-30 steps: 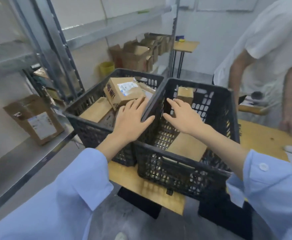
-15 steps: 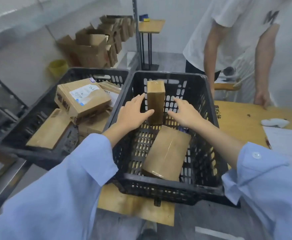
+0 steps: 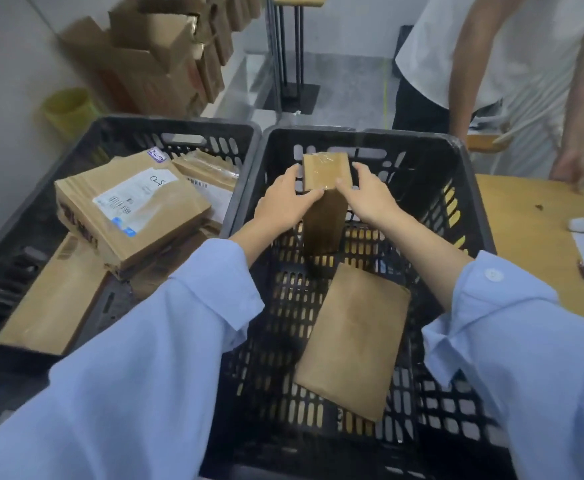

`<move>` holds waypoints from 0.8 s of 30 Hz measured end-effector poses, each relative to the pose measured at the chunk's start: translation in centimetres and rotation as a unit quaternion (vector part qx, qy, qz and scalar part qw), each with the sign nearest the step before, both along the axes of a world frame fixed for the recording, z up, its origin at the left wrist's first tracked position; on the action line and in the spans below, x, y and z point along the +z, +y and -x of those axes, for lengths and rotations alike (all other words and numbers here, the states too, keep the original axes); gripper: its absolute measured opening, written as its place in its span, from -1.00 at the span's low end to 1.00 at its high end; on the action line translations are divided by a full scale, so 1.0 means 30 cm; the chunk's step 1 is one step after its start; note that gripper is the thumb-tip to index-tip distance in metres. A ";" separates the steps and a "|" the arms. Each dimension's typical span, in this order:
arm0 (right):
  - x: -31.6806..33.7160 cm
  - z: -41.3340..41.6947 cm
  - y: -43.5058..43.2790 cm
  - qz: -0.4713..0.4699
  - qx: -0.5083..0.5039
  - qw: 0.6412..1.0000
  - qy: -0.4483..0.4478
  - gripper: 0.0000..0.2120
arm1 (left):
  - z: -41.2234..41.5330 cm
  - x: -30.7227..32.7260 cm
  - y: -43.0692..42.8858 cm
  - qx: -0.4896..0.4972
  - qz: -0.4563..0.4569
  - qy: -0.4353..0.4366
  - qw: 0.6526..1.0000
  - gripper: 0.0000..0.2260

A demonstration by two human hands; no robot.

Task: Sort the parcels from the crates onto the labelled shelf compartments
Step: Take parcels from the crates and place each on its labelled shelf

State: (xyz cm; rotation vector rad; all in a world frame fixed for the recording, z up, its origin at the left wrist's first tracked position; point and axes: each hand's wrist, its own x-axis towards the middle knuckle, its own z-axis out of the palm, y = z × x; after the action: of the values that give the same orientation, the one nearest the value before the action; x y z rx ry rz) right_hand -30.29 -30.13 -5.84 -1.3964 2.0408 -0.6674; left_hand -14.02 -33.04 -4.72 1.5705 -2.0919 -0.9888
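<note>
A tall brown taped parcel [image 3: 324, 209] stands upright at the back of the right black crate [image 3: 470, 209]. My left hand [image 3: 283, 202] grips its left side and my right hand [image 3: 366, 199] grips its right side, thumbs across the near top edge. A flat brown parcel [image 3: 353, 341] lies on the same crate's floor, nearer to me. The left black crate [image 3: 20, 244] holds several brown parcels, the top one [image 3: 131, 209] with a white label. No shelf compartments show in this view.
A person in a white shirt [image 3: 498, 50] stands behind the wooden table [image 3: 526, 237] at the right, one hand on it. Open cardboard boxes [image 3: 166, 57] and a yellow bucket [image 3: 69, 109] sit along the left wall. A metal stand [image 3: 290, 46] rises behind the crates.
My view turned away from the shelf and down into the right crate. Both hands moved forward and closed round the upright parcel, which they only flanked before.
</note>
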 end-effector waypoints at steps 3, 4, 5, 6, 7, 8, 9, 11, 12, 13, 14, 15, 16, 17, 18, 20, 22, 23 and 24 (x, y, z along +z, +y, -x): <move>-0.015 0.000 -0.041 -0.004 -0.032 0.999 -0.044 -0.38 | 0.025 -0.008 -0.033 0.012 -0.037 0.051 0.998 -0.37; -0.018 0.001 -0.048 -0.006 -0.037 0.998 -0.054 -0.39 | 0.031 -0.011 -0.042 0.017 -0.048 0.065 0.997 -0.38; -0.021 0.003 -0.055 -0.009 -0.039 0.997 -0.065 -0.39 | 0.036 -0.017 -0.051 0.020 -0.058 0.076 0.995 -0.39; -0.022 0.005 -0.059 -0.012 -0.040 0.996 -0.078 -0.39 | 0.040 -0.020 -0.058 0.022 -0.066 0.085 0.994 -0.40; -0.021 0.007 -0.062 -0.014 -0.040 0.995 -0.090 -0.40 | 0.043 -0.024 -0.062 0.023 -0.072 0.091 0.993 -0.40; -0.020 0.009 -0.062 -0.017 -0.037 0.994 -0.100 -0.41 | 0.047 -0.027 -0.063 0.023 -0.077 0.095 0.992 -0.41; -0.020 0.010 -0.059 -0.020 -0.032 0.993 -0.108 -0.42 | 0.050 -0.029 -0.062 0.023 -0.081 0.097 0.992 -0.41; -0.020 0.008 -0.047 -0.024 -0.022 0.993 -0.114 -0.45 | 0.056 -0.030 -0.053 0.024 -0.082 0.102 0.991 -0.41; -0.016 0.007 -0.039 -0.023 -0.020 0.993 -0.112 -0.45 | 0.058 -0.029 -0.047 0.023 -0.080 0.103 0.991 -0.41; -0.012 0.005 -0.028 -0.021 -0.020 0.993 -0.110 -0.46 | 0.059 -0.026 -0.038 0.023 -0.078 0.102 0.991 -0.41; -0.006 0.005 -0.016 -0.016 -0.019 0.994 -0.108 -0.46 | 0.058 -0.023 -0.030 0.023 -0.072 0.101 0.992 -0.42; -0.001 0.005 -0.002 -0.011 -0.017 0.994 -0.106 -0.46 | 0.055 -0.019 -0.021 0.021 -0.066 0.099 0.993 -0.42; 0.006 0.007 0.014 -0.006 -0.015 0.994 -0.105 -0.46 | 0.050 -0.014 -0.009 0.018 -0.059 0.098 0.993 -0.41; 0.015 0.008 0.032 -0.001 -0.013 0.994 -0.105 -0.46 | 0.043 -0.005 0.007 0.014 -0.053 0.096 0.994 -0.40; 0.025 0.009 0.051 0.004 -0.008 0.994 -0.106 -0.46 | 0.036 0.006 0.024 0.008 -0.048 0.095 0.994 -0.39; 0.051 0.007 0.096 0.016 0.005 0.994 -0.109 -0.43 | 0.019 0.033 0.067 0.001 -0.038 0.092 0.995 -0.36; 0.084 0.003 0.144 0.021 0.018 0.993 -0.111 -0.38 | -0.002 0.067 0.118 0.001 -0.027 0.094 0.995 -0.34; 0.102 -0.001 0.169 0.023 0.027 0.994 -0.108 -0.36 | -0.014 0.085 0.147 0.002 -0.021 0.097 0.995 -0.33; 0.122 -0.007 0.195 0.026 0.038 0.994 -0.103 -0.35 | -0.027 0.101 0.176 0.002 -0.013 0.097 0.995 -0.33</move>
State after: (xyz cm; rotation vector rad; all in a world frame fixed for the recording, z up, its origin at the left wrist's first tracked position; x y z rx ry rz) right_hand -30.07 -24.26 -2.17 -1.3664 1.8116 -0.8015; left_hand -13.21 -27.78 -1.67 1.4266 -1.9511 -1.1236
